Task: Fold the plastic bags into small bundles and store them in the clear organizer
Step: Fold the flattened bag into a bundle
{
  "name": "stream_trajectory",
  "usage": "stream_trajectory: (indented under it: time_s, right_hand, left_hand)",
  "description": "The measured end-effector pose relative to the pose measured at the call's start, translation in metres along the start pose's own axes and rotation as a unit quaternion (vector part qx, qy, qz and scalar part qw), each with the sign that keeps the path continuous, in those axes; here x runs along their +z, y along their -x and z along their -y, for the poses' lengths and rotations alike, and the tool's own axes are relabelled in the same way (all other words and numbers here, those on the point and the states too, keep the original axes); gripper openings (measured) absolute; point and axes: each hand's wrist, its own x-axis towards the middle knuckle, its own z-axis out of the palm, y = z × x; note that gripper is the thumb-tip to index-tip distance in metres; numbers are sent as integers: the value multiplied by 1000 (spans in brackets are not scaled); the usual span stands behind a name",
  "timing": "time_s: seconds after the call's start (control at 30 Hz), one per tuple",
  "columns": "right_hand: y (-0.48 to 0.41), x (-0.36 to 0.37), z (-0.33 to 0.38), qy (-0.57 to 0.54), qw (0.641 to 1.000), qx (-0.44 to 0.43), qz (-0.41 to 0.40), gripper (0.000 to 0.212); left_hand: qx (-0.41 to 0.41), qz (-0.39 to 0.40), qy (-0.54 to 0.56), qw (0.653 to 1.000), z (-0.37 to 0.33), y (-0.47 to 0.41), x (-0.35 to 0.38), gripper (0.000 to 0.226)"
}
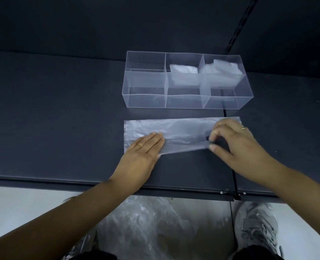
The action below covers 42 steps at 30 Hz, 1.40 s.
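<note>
Pressing down on the left part of the plastic bag (185, 132), the left grip (142, 154) lies fully open, its fingers straight and close together, with the palm flat across the bag's near left corner and a ring on one finger. The right grip (236, 139) is curled rather than flat: thumb and fingertips pinch the bag's near edge at its right part, and that edge rises a little off the tabletop (61, 119) between the two grips. The bag itself is spread as a long, flattened strip running left to right on the dark tabletop, under and between both grips, just in front of the clear organizer (146, 98). The organizer stands beyond the strip, apart from it, with six compartments in two rows of three; one folded bundle (182, 69) sits in the middle compartment of the back row, and a second bundle (223, 66) in the back right one. Below the tabletop's near edge lies a crumpled pile of bags (155, 222), beside a grey shoe (257, 226) on the right.
</note>
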Motion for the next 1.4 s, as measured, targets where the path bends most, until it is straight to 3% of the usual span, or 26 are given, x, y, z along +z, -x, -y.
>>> stream_trajectory:
  time_s: [0.07, 0.13, 0.2, 0.3, 0.37, 0.43, 0.6, 0.73, 0.97, 1.03, 1.1, 1.13, 1.2, 1.3, 1.4]
  right_hand:
    - [2, 6, 17, 46, 998, -39, 1, 49]
    - [1, 23, 34, 83, 992, -93, 36, 71]
    - [-1, 45, 45, 94, 989, -104, 55, 67]
    - [-2, 62, 42, 60, 996, -66, -10, 41]
    - [0, 60, 30, -4, 996, -49, -80, 26]
    - [1, 53, 17, -88, 992, -6, -94, 20]
    - [-12, 39, -9, -255, 958, 118, -51, 18]
    - [-33, 44, -16, -252, 948, 173, -87, 26]
    - [-49, 47, -12, -103, 970, 184, -121, 27]
    - [-51, 47, -10, -85, 972, 182, -121, 26]
    - [-52, 46, -8, -75, 973, 181, -120, 25]
    - [-53, 46, -7, -68, 974, 180, -121, 25]
    - [-53, 46, -6, -52, 975, 181, -122, 25]
    - [-53, 44, -2, -42, 974, 194, -110, 24]
    - [-53, 40, 5, 59, 974, 173, -133, 10]
  left_hand:
    - [2, -7, -5, 1000, -1, 1, -1, 45]
    - [2, -8, 2, 1000, -3, 3, -2, 44]
    - [4, -2, 20, 1000, -6, 3, -5, 42]
    - [3, 8, 80, 997, -3, 6, -10, 36]
    - [-6, -2, 123, 992, 6, 10, -16, 32]
    - [-43, -22, 185, 981, 18, 15, -23, 28]
    - [-275, -46, 392, 877, 44, 17, -38, 19]
    - [-330, -51, 406, 850, 53, 4, -37, 18]
    - [-372, -119, 320, 863, 44, -6, -27, 11]
    - [-339, -151, 220, 902, 38, -1, -28, 13]
    - [-226, -164, 86, 956, 27, 4, -26, 26]
    - [-162, -148, 47, 974, 22, 6, -23, 33]
    - [-97, -42, -4, 994, 13, 9, -17, 56]
    - [-112, 107, -81, 985, 14, 16, -6, 85]
    - [-104, 126, -93, 982, 19, 20, 0, 91]
